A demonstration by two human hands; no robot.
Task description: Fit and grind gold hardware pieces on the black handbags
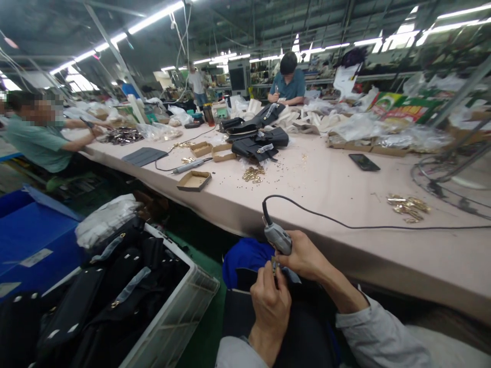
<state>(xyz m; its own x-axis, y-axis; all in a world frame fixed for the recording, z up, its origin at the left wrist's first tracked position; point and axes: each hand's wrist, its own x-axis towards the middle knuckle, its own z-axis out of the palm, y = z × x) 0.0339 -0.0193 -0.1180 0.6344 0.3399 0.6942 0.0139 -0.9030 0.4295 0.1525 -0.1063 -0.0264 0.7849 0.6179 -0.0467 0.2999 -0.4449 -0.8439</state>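
In my right hand [303, 255] is a grey corded electric screwdriver [277, 238], gripped around its body and tipped downward. Its black cord [326, 220] runs up over the table edge and off to the right. My left hand [271, 299] pinches a small gold-coloured metal fitting [273, 262] just below the tool; fingers hide most of it. Both hands are close together over a black leather-like piece [307, 327] on my lap. Where the screwdriver's tip meets the fitting, I cannot make out the contact.
On the table [230, 204] lie gold fittings [408, 207], another gold pile [253, 174], a phone [363, 162], a cardboard tray [194, 180], a second screwdriver [192, 165] and black bags [255, 145]. A grey crate [180, 306] of black bags stands left. Co-workers sit at the table.
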